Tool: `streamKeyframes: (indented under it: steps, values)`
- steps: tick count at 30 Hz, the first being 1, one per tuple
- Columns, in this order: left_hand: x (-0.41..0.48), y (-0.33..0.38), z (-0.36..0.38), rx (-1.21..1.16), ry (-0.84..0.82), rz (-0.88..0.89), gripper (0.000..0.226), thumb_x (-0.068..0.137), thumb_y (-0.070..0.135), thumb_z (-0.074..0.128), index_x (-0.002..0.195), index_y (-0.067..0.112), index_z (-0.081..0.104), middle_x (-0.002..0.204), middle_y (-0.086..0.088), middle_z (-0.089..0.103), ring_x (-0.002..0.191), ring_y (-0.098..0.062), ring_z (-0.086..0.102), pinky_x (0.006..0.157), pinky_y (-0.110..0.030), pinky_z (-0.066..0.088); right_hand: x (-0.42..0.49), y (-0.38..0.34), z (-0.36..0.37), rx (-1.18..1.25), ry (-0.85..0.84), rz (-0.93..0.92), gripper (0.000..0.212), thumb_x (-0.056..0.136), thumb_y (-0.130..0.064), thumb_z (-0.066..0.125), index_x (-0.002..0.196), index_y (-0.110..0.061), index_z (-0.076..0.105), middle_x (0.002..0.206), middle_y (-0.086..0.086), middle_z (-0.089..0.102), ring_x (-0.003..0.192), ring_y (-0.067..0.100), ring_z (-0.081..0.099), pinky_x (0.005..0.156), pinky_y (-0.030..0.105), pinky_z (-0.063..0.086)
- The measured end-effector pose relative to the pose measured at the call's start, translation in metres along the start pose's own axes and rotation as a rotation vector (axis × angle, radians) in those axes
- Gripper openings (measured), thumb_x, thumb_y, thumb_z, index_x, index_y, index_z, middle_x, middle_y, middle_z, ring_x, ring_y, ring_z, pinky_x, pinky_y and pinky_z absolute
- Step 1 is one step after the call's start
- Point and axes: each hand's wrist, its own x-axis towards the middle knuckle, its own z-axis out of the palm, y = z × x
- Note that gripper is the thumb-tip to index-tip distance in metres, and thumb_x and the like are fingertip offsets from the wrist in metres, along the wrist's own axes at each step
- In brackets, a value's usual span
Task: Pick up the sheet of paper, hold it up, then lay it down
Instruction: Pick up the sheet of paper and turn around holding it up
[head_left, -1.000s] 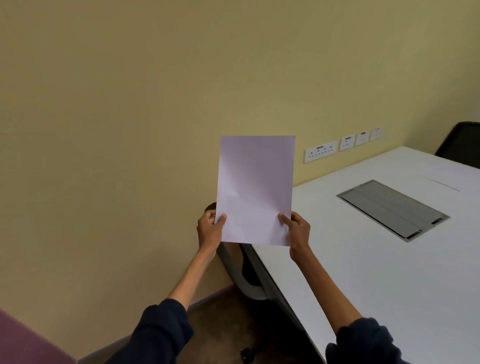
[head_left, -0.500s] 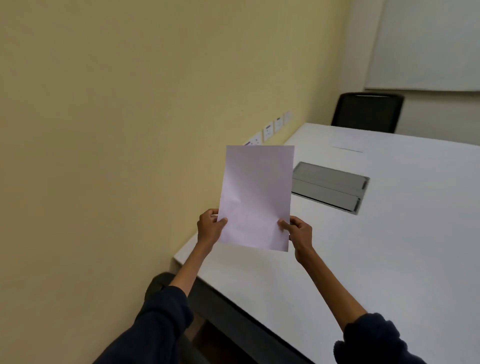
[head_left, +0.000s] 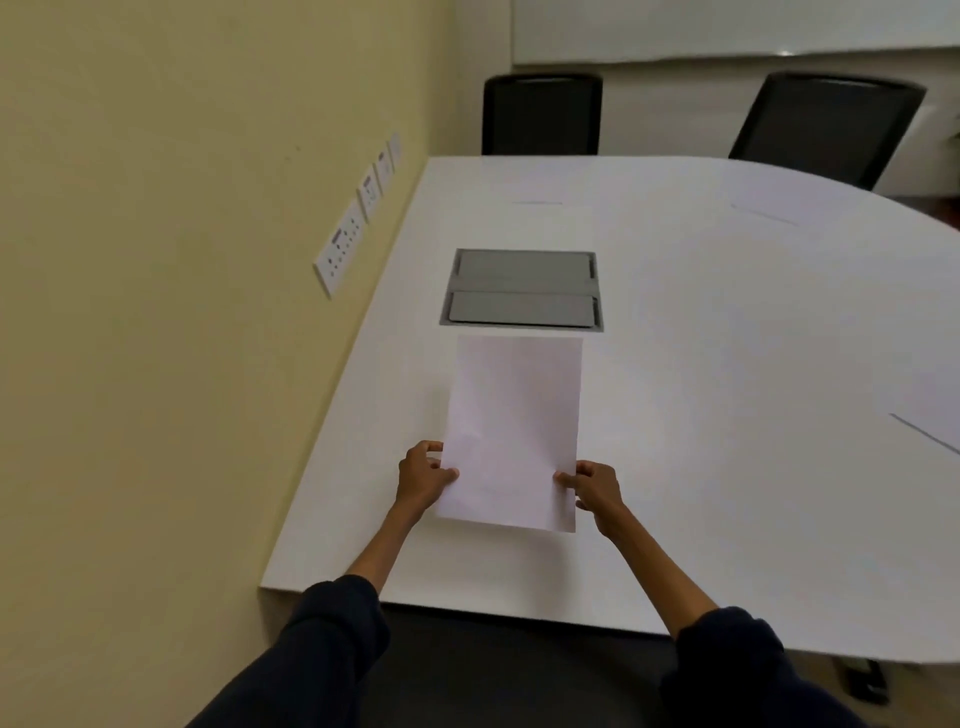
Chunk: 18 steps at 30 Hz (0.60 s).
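Observation:
A blank white sheet of paper (head_left: 514, 426) is held in portrait position just over the white table (head_left: 727, 364), its far edge close to the grey hatch. My left hand (head_left: 422, 475) pinches the sheet's lower left edge, thumb on top. My right hand (head_left: 592, 488) pinches the lower right edge the same way. A thin shadow shows under the near edge; whether the sheet touches the table I cannot tell.
A grey cable hatch (head_left: 522, 288) is set into the table beyond the sheet. Wall sockets (head_left: 343, 249) line the yellow wall at left. Two black chairs (head_left: 543, 111) (head_left: 826, 124) stand at the far side. Another paper edge (head_left: 930, 431) lies at right.
The view swung right from the wall to the table. Both hands brought the sheet from upright in the air down low over the table, keeping their pinch.

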Motion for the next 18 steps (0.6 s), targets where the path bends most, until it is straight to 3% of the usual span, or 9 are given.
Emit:
streamKeyframes:
  steps: [2,4,7,10,13,18]
  values:
    - [0.008,-0.013,0.012,0.038,-0.066,-0.039,0.055,0.078,0.001,0.075,0.127,0.001,0.052,0.122,-0.021,0.063,0.104,-0.031,0.063,0.086,-0.035,0.053,0.003,0.011,-0.002,-0.08,0.003,0.026,0.02,0.084,-0.009,0.069,0.102,-0.001,0.069,0.099,0.012,0.067,0.087,0.026,0.058,0.073,0.034,0.046]
    - [0.015,-0.025,0.02,0.1,-0.128,-0.091,0.063,0.075,0.001,0.077,0.131,0.002,0.048,0.124,-0.022,0.06,0.11,-0.033,0.061,0.093,-0.038,0.052,0.007,0.024,-0.001,-0.163,0.012,0.068,0.008,0.083,-0.011,0.071,0.085,-0.004,0.067,0.088,0.01,0.065,0.08,0.024,0.056,0.071,0.034,0.043]
    - [0.025,-0.045,0.027,0.176,-0.178,-0.143,0.071,0.074,0.002,0.08,0.135,0.003,0.043,0.127,-0.024,0.057,0.113,-0.034,0.059,0.098,-0.04,0.05,0.012,0.043,0.004,-0.251,-0.013,0.141,0.025,0.081,-0.013,0.073,0.066,-0.01,0.054,0.075,0.008,0.059,0.068,0.022,0.05,0.066,0.031,0.038]
    - [0.034,-0.059,0.029,0.233,-0.212,-0.175,0.076,0.074,0.006,0.081,0.138,0.004,0.039,0.127,-0.023,0.055,0.114,-0.034,0.058,0.1,-0.041,0.048,0.02,0.058,0.008,-0.314,-0.019,0.174,0.026,0.081,-0.015,0.074,0.069,-0.007,0.052,0.074,0.009,0.057,0.067,0.023,0.05,0.066,0.03,0.038]
    - [0.036,-0.068,0.029,0.243,-0.2,-0.216,0.078,0.073,0.008,0.082,0.138,0.004,0.038,0.126,-0.023,0.056,0.113,-0.034,0.057,0.098,-0.039,0.047,0.025,0.067,0.014,-0.381,-0.026,0.197,0.021,0.08,-0.017,0.075,0.072,-0.007,0.058,0.076,0.01,0.063,0.07,0.024,0.059,0.07,0.033,0.047]
    - [0.042,-0.074,0.034,0.321,-0.212,-0.184,0.073,0.073,0.01,0.082,0.131,0.005,0.038,0.12,-0.022,0.059,0.108,-0.033,0.06,0.087,-0.035,0.048,0.034,0.069,0.021,-0.43,0.023,0.213,0.02,0.076,-0.018,0.075,0.07,-0.009,0.059,0.074,0.008,0.064,0.066,0.022,0.057,0.066,0.028,0.041]
